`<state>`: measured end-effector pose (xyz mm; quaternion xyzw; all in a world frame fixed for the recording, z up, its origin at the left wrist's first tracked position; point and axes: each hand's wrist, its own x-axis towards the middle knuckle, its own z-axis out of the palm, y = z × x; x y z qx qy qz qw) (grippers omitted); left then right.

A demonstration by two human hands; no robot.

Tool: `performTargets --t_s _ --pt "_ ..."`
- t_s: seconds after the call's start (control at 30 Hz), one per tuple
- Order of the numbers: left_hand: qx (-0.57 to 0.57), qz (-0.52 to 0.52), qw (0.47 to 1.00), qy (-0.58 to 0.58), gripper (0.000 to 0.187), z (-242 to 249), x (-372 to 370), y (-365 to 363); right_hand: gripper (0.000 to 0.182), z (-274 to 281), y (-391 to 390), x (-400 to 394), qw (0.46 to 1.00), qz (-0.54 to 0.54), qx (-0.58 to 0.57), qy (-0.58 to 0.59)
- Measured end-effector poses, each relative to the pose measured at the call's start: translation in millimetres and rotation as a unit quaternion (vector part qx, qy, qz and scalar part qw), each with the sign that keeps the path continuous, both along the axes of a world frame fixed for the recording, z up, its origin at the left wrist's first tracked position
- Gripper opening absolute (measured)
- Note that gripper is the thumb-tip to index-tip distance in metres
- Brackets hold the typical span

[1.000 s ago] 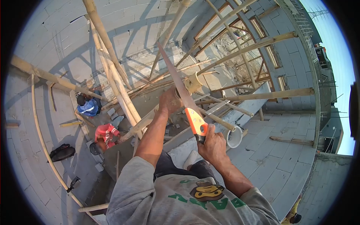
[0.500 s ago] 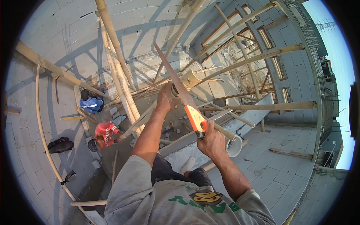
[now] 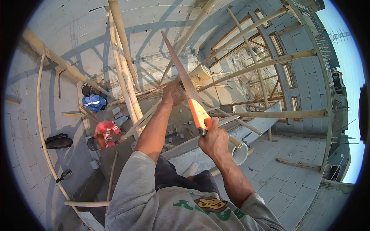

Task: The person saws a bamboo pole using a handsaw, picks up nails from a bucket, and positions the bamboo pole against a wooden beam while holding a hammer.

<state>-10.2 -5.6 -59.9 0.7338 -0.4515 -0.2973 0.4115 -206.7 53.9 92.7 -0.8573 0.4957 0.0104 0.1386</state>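
Observation:
My right hand (image 3: pixel 214 142) is closed around the orange and black handle of a handsaw (image 3: pixel 180 67). Its long, rusty-brown blade points up and away to the left. Beside the blade, my left hand (image 3: pixel 173 92) is wrapped around what looks like the hollow end of a bamboo pole (image 3: pixel 182 85); the saw partly covers it. A second bamboo pole (image 3: pixel 234 141) passes beneath my right hand, its cut end showing to the right. Just past the blade is a pale yellow cylindrical piece (image 3: pixel 202 75).
Bamboo poles (image 3: pixel 125 65) cross the space around me. A white bucket (image 3: pixel 239 154) stands at right on the block surface. Below left, one person in blue (image 3: pixel 93 102) and another in red (image 3: pixel 107 133) crouch near a black bag (image 3: pixel 58 141). Window frames (image 3: pixel 277 44) line the far-right wall.
The view has shifted slightly, and the saw sits a little lower at its handle. Both hands keep their grips. The person in red has changed posture a little.

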Motion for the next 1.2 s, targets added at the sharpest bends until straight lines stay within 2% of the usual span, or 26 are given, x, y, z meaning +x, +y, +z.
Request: performTargets --t_s 0.03,0.13,0.17,0.27,0.3,0.4,0.53,0.6,0.7,0.73,0.8,0.87,0.93,1.0,1.03,1.13,1.2 --pt "0.007 0.012 1.000 -0.009 0.063 1.8 -3.7 4.5 0.045 -1.4 -0.4 -1.1 1.000 0.004 -0.005 -0.005" --pt "-0.064 0.008 0.997 -0.044 0.064 -27.6 -0.6 -5.3 0.047 7.4 -1.2 1.2 1.000 -0.002 -0.005 0.004" --pt "-0.020 0.024 0.999 -0.019 0.065 -28.4 2.2 -8.4 0.047 8.5 0.1 -2.5 1.000 -0.004 -0.005 0.013" --pt "-0.038 0.067 0.995 -0.062 0.064 -2.4 -11.2 2.8 0.044 -10.2 -5.9 -53.6 0.997 0.052 -0.057 -0.017" --pt "-0.014 0.059 0.997 -0.045 0.065 8.6 -10.5 0.0 0.046 -9.3 3.8 -82.5 0.999 0.024 -0.035 0.001" --pt "-0.030 0.058 0.996 -0.058 0.060 19.5 -17.6 6.9 0.047 -10.4 32.2 -142.7 0.998 0.031 -0.037 -0.034" --pt "-0.034 0.146 0.987 -0.062 0.059 11.8 -34.9 11.2 0.045 -22.4 -16.6 -56.1 0.996 0.062 -0.062 -0.017" --pt "-0.041 0.129 0.989 -0.056 0.057 14.6 -26.6 11.3 0.046 -35.3 -23.0 -50.0 0.994 0.069 -0.083 -0.012" --pt "-0.038 0.112 0.991 -0.061 0.057 13.0 -32.6 9.7 0.043 -37.5 22.3 -123.4 0.991 0.065 -0.081 -0.079" --pt "-0.039 0.122 0.990 -0.066 0.058 11.3 -34.5 11.1 0.043 -34.3 23.8 -129.7 0.994 0.060 -0.069 -0.060" --pt "-0.044 0.132 0.987 -0.078 0.059 9.5 -23.5 11.1 0.042 -35.1 31.7 -133.0 0.998 0.028 -0.035 -0.036" --pt "-0.067 0.155 0.984 -0.062 0.058 5.7 -4.5 -4.3 0.043 -52.8 7.4 -114.8 0.999 0.031 -0.028 0.003" --pt "-0.084 0.153 0.982 -0.076 0.058 11.0 5.2 -22.2 0.044 -47.9 -1.7 -115.2 0.997 0.043 -0.053 -0.033" --pt "-0.075 0.157 0.982 -0.070 0.057 7.9 -10.2 -7.3 0.046 -42.9 8.4 -129.5 0.996 0.050 -0.060 -0.045" --pt "-0.056 0.179 0.979 -0.079 0.063 -0.5 -9.7 -10.5 0.047 -40.4 10.6 -129.0 0.994 0.064 -0.068 -0.060" --pt "-0.060 0.105 0.989 -0.082 0.064 -0.3 7.1 -9.5 0.046 -33.0 21.3 -134.2 0.991 0.068 -0.073 -0.084" --pt "-0.051 0.117 0.989 -0.075 0.065 -1.0 3.5 -10.1 0.046 -36.6 14.2 -126.0 0.993 0.072 -0.070 -0.062"
